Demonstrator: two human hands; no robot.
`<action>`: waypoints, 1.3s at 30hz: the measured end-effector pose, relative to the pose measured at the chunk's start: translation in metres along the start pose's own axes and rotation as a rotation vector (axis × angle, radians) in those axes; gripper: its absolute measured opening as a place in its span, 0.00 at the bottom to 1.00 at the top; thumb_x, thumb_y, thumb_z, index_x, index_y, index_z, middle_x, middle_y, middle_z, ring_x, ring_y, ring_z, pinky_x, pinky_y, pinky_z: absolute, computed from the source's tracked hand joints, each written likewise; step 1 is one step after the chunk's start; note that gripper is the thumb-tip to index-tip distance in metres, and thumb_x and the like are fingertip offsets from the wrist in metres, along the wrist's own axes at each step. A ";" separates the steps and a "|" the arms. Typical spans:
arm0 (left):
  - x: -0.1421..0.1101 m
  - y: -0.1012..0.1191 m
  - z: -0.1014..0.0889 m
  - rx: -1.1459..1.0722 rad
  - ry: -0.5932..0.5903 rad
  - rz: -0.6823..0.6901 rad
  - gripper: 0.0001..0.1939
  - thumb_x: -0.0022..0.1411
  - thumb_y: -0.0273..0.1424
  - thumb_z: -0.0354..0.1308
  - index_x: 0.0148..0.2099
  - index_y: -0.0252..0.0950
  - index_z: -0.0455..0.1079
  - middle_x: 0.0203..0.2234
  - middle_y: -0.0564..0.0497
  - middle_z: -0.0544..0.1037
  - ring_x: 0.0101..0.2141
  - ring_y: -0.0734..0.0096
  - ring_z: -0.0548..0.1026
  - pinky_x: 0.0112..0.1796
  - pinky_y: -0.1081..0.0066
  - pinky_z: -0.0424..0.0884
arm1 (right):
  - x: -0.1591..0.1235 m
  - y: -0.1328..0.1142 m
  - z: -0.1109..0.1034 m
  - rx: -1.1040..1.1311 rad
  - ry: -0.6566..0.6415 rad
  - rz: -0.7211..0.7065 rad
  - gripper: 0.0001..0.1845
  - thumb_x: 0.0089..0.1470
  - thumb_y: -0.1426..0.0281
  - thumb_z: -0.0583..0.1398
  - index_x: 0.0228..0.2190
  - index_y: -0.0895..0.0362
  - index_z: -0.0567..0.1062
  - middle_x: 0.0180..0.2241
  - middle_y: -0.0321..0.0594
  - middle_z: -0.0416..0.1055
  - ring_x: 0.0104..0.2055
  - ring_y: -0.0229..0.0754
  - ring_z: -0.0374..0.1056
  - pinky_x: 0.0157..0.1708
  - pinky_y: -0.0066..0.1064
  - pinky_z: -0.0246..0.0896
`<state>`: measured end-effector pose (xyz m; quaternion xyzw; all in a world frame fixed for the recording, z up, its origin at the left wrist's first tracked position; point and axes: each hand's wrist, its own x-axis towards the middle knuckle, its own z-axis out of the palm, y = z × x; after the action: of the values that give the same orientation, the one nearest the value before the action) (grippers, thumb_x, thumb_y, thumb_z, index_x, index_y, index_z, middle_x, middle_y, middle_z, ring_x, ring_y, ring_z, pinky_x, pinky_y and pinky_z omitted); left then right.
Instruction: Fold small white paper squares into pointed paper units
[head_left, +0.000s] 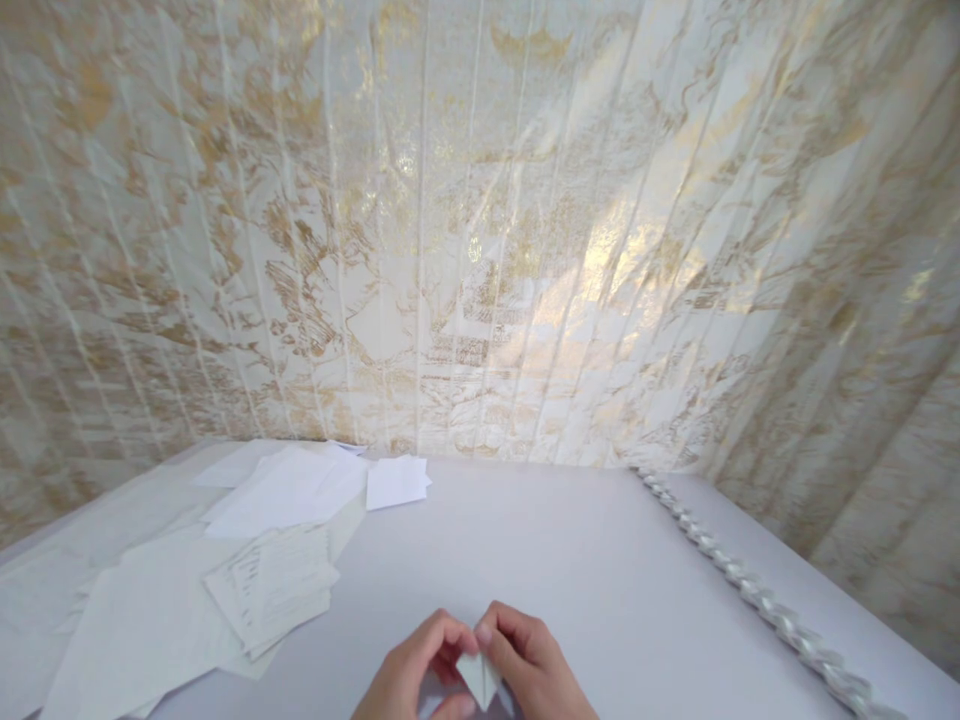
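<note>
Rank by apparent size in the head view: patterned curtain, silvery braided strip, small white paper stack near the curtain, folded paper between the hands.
1. Patterned curtain
2. Silvery braided strip
3. Small white paper stack
4. Folded paper, partly covered by fingers; its full size is unsure

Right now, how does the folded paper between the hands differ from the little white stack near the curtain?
The folded paper narrows to a point and shows a crease down it, while the white stack is flat and roughly four-sided. The folded paper is held by the left hand and right hand; the white stack lies untouched on the table. Both look like pale paper.
</note>
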<state>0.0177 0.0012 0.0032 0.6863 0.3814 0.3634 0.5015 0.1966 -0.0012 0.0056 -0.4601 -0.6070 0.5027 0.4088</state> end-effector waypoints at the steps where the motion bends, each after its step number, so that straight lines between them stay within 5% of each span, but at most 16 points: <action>1: 0.001 0.000 -0.001 0.006 0.029 -0.004 0.15 0.47 0.23 0.55 0.39 0.40 0.69 0.32 0.56 0.74 0.35 0.68 0.73 0.41 0.72 0.67 | -0.001 -0.001 0.001 0.009 -0.015 -0.029 0.32 0.53 0.38 0.57 0.24 0.57 0.66 0.23 0.31 0.55 0.27 0.37 0.51 0.28 0.29 0.47; 8: 0.005 -0.003 -0.008 -0.007 0.113 0.030 0.08 0.55 0.27 0.56 0.39 0.38 0.70 0.32 0.52 0.76 0.35 0.65 0.76 0.41 0.70 0.70 | -0.002 0.006 -0.001 0.161 -0.047 -0.196 0.29 0.57 0.45 0.59 0.51 0.50 0.67 0.32 0.34 0.62 0.34 0.41 0.60 0.37 0.33 0.55; 16: 0.002 0.001 -0.009 -0.014 0.158 0.051 0.06 0.61 0.34 0.56 0.38 0.38 0.71 0.31 0.53 0.75 0.35 0.67 0.75 0.39 0.72 0.69 | -0.003 0.011 -0.005 0.068 0.000 -0.240 0.18 0.54 0.53 0.65 0.37 0.53 0.76 0.33 0.37 0.69 0.34 0.41 0.63 0.37 0.32 0.57; 22: 0.000 0.005 -0.009 0.010 0.162 0.109 0.12 0.63 0.40 0.58 0.29 0.39 0.68 0.27 0.55 0.71 0.31 0.70 0.72 0.35 0.75 0.66 | 0.001 0.011 -0.002 0.131 0.046 -0.265 0.18 0.52 0.52 0.66 0.29 0.55 0.81 0.30 0.39 0.70 0.33 0.41 0.64 0.34 0.32 0.56; 39: -0.002 0.013 0.001 -0.177 0.261 0.015 0.21 0.57 0.49 0.62 0.26 0.39 0.64 0.23 0.57 0.67 0.28 0.70 0.68 0.32 0.74 0.64 | 0.001 0.007 0.008 0.387 0.056 -0.073 0.26 0.43 0.50 0.72 0.25 0.58 0.71 0.23 0.33 0.66 0.25 0.35 0.59 0.28 0.28 0.51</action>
<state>0.0192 -0.0038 0.0150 0.5891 0.4045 0.4854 0.5037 0.1896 -0.0017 -0.0028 -0.3645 -0.5039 0.5818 0.5242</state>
